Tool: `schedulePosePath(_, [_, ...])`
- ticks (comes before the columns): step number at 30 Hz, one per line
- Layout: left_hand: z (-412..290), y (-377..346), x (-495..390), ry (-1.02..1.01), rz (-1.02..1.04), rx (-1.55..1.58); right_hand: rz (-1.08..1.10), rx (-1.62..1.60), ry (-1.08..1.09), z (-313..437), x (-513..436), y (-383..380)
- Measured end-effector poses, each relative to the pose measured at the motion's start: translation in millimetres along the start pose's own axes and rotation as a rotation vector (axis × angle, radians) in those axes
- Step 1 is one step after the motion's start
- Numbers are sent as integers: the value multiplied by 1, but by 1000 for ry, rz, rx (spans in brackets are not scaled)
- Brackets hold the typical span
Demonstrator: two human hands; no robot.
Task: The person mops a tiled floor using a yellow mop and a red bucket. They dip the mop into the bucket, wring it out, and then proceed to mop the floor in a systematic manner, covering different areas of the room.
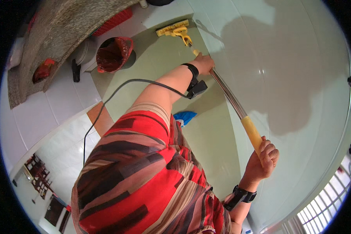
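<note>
A sponge mop with a metal pole point(228, 93) slants across the view. Its yellow head point(173, 28) rests on the greenish floor point(161, 63) near the far wall corner. My left hand point(204, 63) grips the pole low down, near the yellow joint. My right hand point(264, 159) is closed around the yellow grip point(250, 130) at the pole's upper end. A black strap with a small box point(196, 87) and a cable is on my left wrist; another black strap point(240, 198) is on my right wrist.
A red bucket or bin point(114, 55) stands left of the mop head, beside a stone counter point(61, 26). Under the counter edge are a red basket point(114, 22) and a pale round container point(84, 51). A tiled wall point(280, 73) closes off the right. Blue footwear point(185, 117) shows below me.
</note>
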State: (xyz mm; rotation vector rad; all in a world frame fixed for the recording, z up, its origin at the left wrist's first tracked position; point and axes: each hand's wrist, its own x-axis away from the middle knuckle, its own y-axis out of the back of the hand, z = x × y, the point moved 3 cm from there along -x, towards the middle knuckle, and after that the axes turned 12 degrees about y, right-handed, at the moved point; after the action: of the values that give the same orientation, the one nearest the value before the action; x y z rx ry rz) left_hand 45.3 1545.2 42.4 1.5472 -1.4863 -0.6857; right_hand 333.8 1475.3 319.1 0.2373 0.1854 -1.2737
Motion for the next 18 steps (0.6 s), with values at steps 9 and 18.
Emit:
schedulePosePath(9, [-125, -53, 55, -251, 247, 112, -122, -63, -2, 90, 55, 59])
schedulePosePath(18, [-244, -82, 160, -504, 659, 276, 227, -132, 93, 172, 132, 165])
